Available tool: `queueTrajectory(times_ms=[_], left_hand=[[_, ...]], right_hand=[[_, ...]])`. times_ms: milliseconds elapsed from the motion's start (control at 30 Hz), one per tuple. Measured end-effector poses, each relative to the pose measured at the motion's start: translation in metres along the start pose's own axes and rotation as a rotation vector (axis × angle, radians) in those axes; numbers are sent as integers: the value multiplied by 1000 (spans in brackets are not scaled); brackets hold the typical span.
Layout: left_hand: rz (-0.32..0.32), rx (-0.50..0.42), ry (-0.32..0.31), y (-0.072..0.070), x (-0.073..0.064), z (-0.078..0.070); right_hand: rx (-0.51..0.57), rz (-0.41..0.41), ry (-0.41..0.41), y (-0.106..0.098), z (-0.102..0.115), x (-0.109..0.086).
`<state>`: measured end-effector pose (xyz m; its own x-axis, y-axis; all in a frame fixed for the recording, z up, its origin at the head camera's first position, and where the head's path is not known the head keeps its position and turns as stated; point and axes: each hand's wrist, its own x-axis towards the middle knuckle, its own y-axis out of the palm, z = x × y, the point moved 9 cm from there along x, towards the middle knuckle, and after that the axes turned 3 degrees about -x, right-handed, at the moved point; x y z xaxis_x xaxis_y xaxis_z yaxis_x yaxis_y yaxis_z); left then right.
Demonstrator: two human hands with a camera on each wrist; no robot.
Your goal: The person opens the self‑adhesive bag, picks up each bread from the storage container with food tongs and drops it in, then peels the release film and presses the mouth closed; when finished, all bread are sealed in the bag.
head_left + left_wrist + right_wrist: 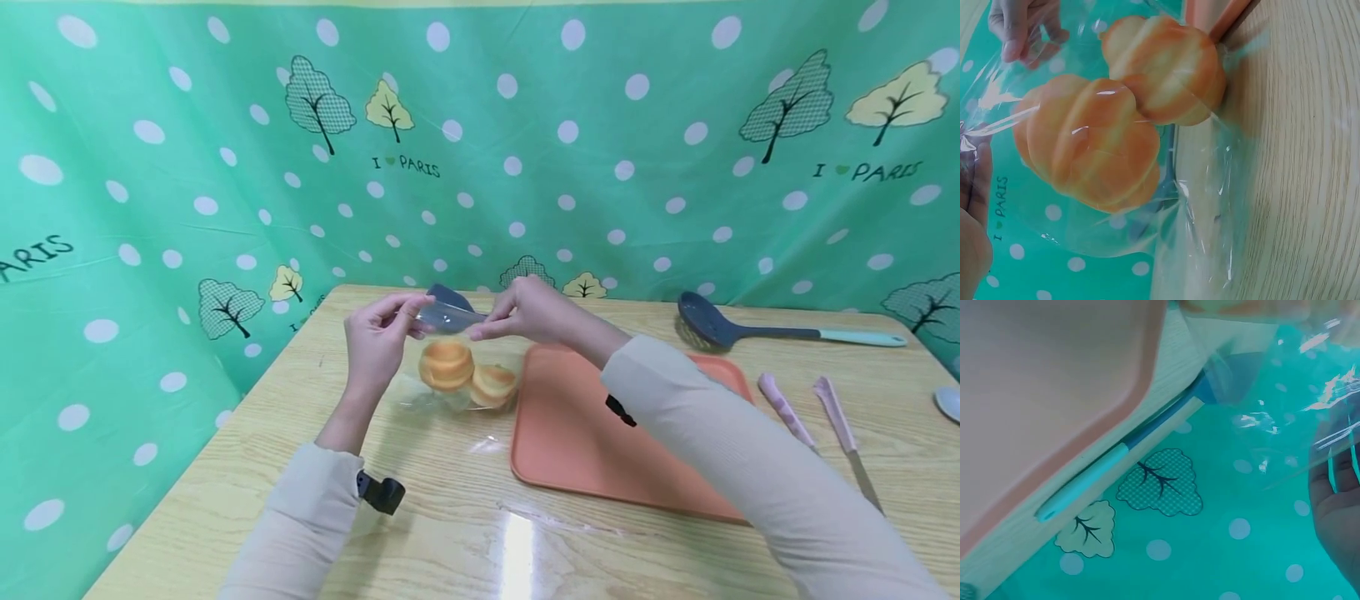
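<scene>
A clear plastic bag (414, 395) hangs between my two hands over the left part of the table. Inside it lie two ridged, golden-brown bread rolls (446, 365), seen close up in the left wrist view, one roll (1088, 147) larger in that view than the other roll (1169, 69). My left hand (378, 337) pinches the bag's upper edge between thumb and fingers. Opposite it, my right hand (525, 310) pinches the same edge on the other side. The plastic is stretched between them, with the rolls low in the bag.
Right of the bag, an orange tray (592, 433) lies partly under my right forearm. Behind the hands is a dark spatula (450, 298). A dark ladle (708, 323) with a mint handle end sits at the back right. Two purple-handled tools (786, 410) lie beside the tray.
</scene>
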<state>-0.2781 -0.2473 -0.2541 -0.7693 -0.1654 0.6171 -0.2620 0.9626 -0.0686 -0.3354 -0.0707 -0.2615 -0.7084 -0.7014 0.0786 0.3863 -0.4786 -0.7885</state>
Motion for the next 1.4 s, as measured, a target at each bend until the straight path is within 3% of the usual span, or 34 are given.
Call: queueTrajectory(times_ms=[167,400,700,900,1033,1133,1267,1400], left_hand=[[6,6,-3,1,0,3],[-19,12,-5,-8,-1,5],[-32,7,-13,-11,0,8],[-88,6,-32,-22,0,15],[-111,-1,-62,-30,-3,20],[-106,-16,-77,-30,-4,21],[-112,-40,-81,-27,-4,21],[-109,-39,-79,-25,-4,22]], right_hand=[[-43,-15,-52,0,-4,-7],[-52,-6,-29,-1,-25,-22],[-41,-57,-11,-8,-54,-42],[-145,-94,-86,-7,-67,-55],[-179,-98,-34,-7,-84,-65],[-163,-86,7,-5,-90,-69],[-103,-68,9,1,-81,-70],[-18,-123,12,2,-72,-70]])
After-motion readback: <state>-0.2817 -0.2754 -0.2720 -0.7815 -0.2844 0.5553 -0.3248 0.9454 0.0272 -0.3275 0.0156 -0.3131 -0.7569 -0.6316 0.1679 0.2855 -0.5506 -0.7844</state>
